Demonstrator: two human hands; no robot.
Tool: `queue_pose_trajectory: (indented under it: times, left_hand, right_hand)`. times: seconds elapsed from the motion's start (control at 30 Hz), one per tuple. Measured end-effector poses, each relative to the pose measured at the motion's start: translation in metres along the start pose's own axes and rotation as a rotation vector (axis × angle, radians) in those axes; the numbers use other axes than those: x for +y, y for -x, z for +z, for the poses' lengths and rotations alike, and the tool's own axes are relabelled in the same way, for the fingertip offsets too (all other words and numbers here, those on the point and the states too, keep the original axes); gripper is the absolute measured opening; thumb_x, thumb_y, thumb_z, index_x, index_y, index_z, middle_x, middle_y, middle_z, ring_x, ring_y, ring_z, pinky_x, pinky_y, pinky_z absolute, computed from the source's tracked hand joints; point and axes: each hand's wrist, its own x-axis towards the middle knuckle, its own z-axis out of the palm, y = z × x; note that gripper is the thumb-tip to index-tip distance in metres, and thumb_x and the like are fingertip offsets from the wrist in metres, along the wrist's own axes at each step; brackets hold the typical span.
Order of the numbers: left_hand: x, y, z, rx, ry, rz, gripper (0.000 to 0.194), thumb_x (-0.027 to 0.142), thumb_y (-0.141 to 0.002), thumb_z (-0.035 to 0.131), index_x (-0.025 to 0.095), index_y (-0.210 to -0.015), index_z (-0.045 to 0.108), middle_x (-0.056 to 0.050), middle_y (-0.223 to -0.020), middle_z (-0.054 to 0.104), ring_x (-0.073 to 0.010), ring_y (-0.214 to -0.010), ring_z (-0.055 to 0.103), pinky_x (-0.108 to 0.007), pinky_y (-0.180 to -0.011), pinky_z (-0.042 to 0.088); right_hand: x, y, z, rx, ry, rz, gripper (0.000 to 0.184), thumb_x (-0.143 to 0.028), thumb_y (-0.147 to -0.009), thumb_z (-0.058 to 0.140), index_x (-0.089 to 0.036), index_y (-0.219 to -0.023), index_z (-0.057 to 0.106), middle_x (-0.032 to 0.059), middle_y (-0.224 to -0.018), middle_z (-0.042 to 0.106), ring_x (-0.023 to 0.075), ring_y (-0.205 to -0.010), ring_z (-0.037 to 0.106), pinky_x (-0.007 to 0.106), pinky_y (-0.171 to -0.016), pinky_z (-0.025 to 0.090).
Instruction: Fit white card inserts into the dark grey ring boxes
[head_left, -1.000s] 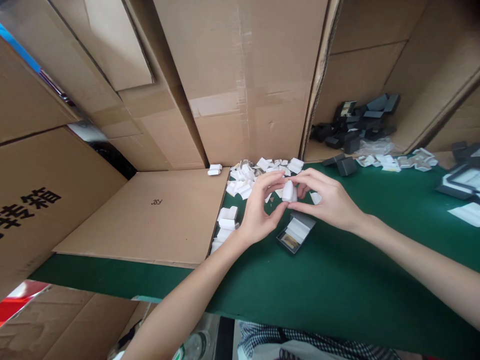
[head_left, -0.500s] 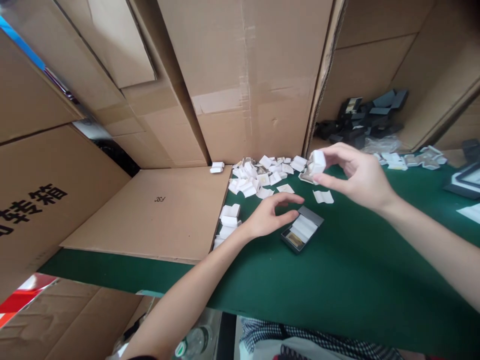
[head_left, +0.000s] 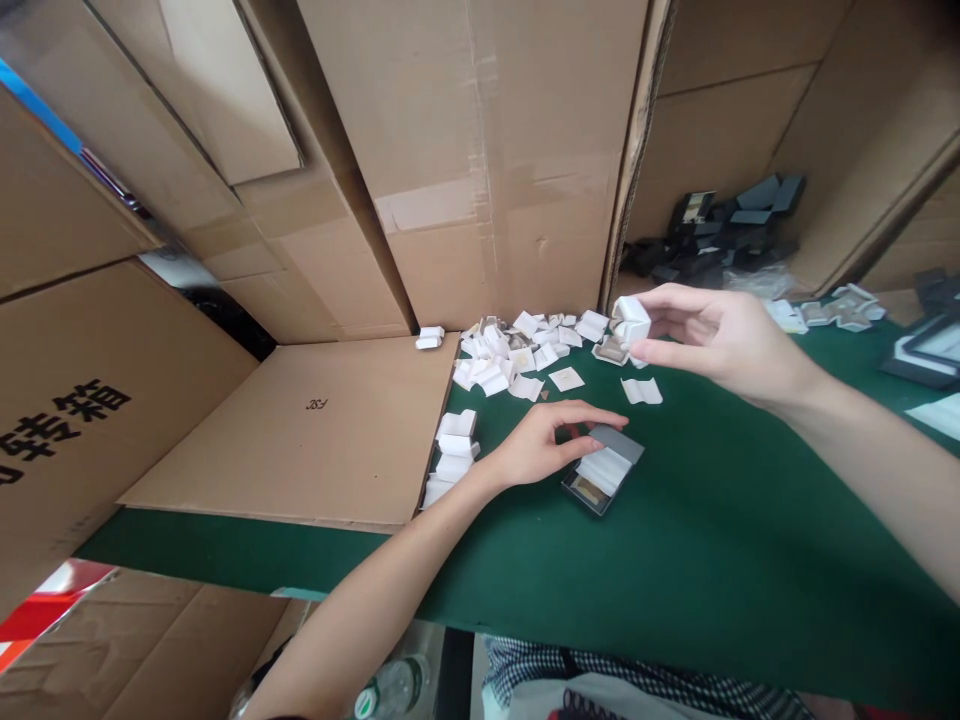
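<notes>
Between the thumb and fingers of my right hand (head_left: pixel 712 335) is a small white padded box insert (head_left: pixel 631 318), held just above the far part of the green table. My left hand (head_left: pixel 555 438) reaches over the open dark grey box (head_left: pixel 604 470), thumb and fingertips at its raised lid, fingers apart; whether they press on it is hard to tell. White lining and a gold-coloured patch show inside this box. Beyond the hands lies a heap of white inserts and folded papers (head_left: pixel 495 360). One folded white paper (head_left: pixel 641 391) rests below my right hand.
A flat cardboard sheet (head_left: pixel 300 430) covers the table's left side, with white inserts (head_left: pixel 456 445) along its edge. Tall cartons (head_left: pixel 487 150) stand behind. Dark boxes (head_left: pixel 727 235) are piled inside a carton at back right. More dark boxes (head_left: pixel 926 350) sit at far right.
Both hands were together at the white insert; they have parted. My right hand carried the insert right and back. My left hand let go and came down to the dark box's lid.
</notes>
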Motion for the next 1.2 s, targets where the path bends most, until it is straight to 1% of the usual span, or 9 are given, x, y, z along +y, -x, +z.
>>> queue_pose_trajectory:
  times: [0.17,0.23,0.4,0.47,0.6,0.73,0.87,1.03,1.2]
  left_hand:
    - [-0.003,-0.001,-0.005,0.109,-0.015,-0.045,0.025,0.03,-0.08,0.064,0.019,-0.102,0.067,-0.006,-0.099,0.067,-0.0154,-0.085,0.061,-0.032,-0.079,0.051]
    - [-0.005,-0.001,-0.008,0.187,-0.02,-0.089,0.027,0.033,-0.076,0.069,0.017,-0.097,0.067,-0.006,-0.092,0.066,-0.0141,-0.079,0.061,-0.031,-0.076,0.052]
    - [-0.01,-0.001,-0.01,0.465,-0.16,-0.217,0.034,0.042,-0.067,0.074,0.015,-0.078,0.058,-0.003,-0.08,0.062,-0.0111,-0.067,0.056,-0.027,-0.065,0.049]
    - [-0.011,0.0,-0.011,0.514,-0.236,-0.255,0.04,0.047,-0.064,0.075,0.015,-0.072,0.052,-0.002,-0.078,0.059,-0.0105,-0.064,0.053,-0.026,-0.061,0.047]
    - [-0.009,0.0,-0.012,0.45,-0.299,-0.223,0.044,0.048,-0.061,0.077,0.017,-0.08,0.052,-0.003,-0.086,0.058,-0.0138,-0.073,0.054,-0.025,-0.058,0.045]
    - [-0.005,0.001,-0.015,0.281,-0.273,-0.155,0.063,0.034,-0.064,0.077,0.025,-0.119,0.048,-0.009,-0.123,0.051,-0.0194,-0.093,0.054,-0.025,-0.058,0.048]
    - [-0.008,0.002,-0.014,0.174,-0.277,-0.116,0.062,0.021,-0.07,0.069,0.029,-0.127,0.046,-0.007,-0.132,0.048,-0.021,-0.099,0.053,-0.025,-0.06,0.049]
    - [-0.011,0.002,-0.013,0.195,-0.275,-0.126,0.055,0.016,-0.071,0.068,0.026,-0.121,0.05,-0.005,-0.122,0.056,-0.0163,-0.088,0.054,-0.027,-0.065,0.051]
    - [-0.009,0.001,-0.013,0.206,-0.262,-0.136,0.053,0.018,-0.07,0.069,0.025,-0.119,0.05,-0.006,-0.117,0.056,-0.016,-0.088,0.054,-0.027,-0.065,0.052]
  right_hand:
    - [0.011,-0.003,0.002,0.042,0.072,-0.014,0.059,-0.049,-0.064,0.075,-0.02,-0.113,0.059,0.0085,-0.103,0.065,0.0236,-0.09,0.063,0.041,-0.079,0.056]
    - [0.011,-0.003,0.001,0.023,0.066,-0.028,0.059,-0.05,-0.064,0.074,-0.021,-0.113,0.058,0.0089,-0.105,0.065,0.0234,-0.092,0.063,0.041,-0.079,0.056]
    - [0.003,-0.001,-0.003,-0.136,0.168,-0.046,0.044,-0.05,-0.07,0.069,-0.021,-0.102,0.064,0.0077,-0.103,0.066,0.022,-0.086,0.063,0.04,-0.078,0.054]
    - [-0.001,0.0,-0.004,-0.255,0.244,-0.042,0.04,-0.051,-0.071,0.068,-0.022,-0.098,0.067,0.0062,-0.1,0.068,0.0217,-0.084,0.063,0.038,-0.075,0.053]
    - [0.0,0.0,-0.004,-0.501,0.402,-0.012,0.032,-0.05,-0.074,0.063,-0.025,-0.094,0.069,0.0035,-0.093,0.069,0.0205,-0.078,0.063,0.033,-0.065,0.05]
    - [0.008,0.001,-0.002,-0.606,0.536,-0.012,0.024,-0.044,-0.076,0.06,-0.026,-0.09,0.07,0.0017,-0.088,0.069,0.0195,-0.076,0.062,0.029,-0.062,0.046]
    - [0.016,0.002,0.001,-0.626,0.623,-0.01,0.022,-0.04,-0.075,0.058,-0.026,-0.089,0.07,0.0012,-0.084,0.068,0.0189,-0.075,0.062,0.027,-0.059,0.043]
    - [0.021,0.006,0.007,-0.607,0.715,-0.042,0.021,-0.037,-0.074,0.057,-0.028,-0.088,0.069,0.0013,-0.087,0.067,0.0196,-0.075,0.062,0.028,-0.058,0.041]
    - [0.02,0.009,0.01,-0.579,0.756,-0.066,0.018,-0.034,-0.073,0.057,-0.027,-0.084,0.068,0.0022,-0.088,0.066,0.0207,-0.075,0.061,0.029,-0.058,0.041]
